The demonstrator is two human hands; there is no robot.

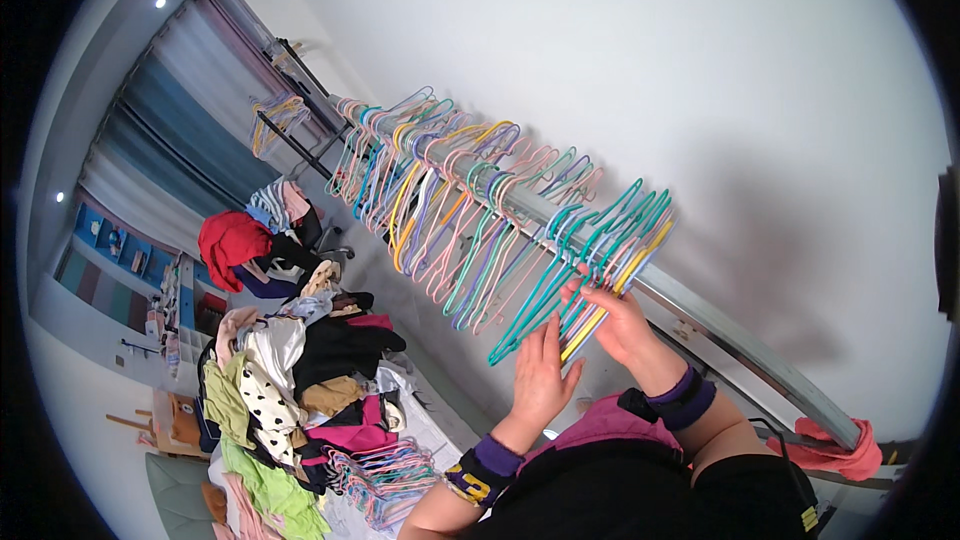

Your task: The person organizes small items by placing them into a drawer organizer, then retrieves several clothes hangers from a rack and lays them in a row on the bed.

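Observation:
A bunch of coloured clothes hangers [540, 315], green, blue, yellow and purple, hangs by its hooks over the grey metal rail [700, 315] before me. My right hand [618, 325] is closed about the upper part of this bunch, below the hooks, with thumb and fingers bent around it. Lower down, my left hand [541, 378] lies against the near side of the same hangers, its fingers stretched out and pointing up. Part of the right hand's grip is hidden behind the hangers.
More hangers [430, 180] line the rail toward its far end. A pink cloth [840, 450] is wrapped around its near end. Down left, a bed holds heaped clothes [330, 350] and a pile of hangers [385, 480]. Red clothing [232, 242] lies beyond, before blue curtains [190, 135].

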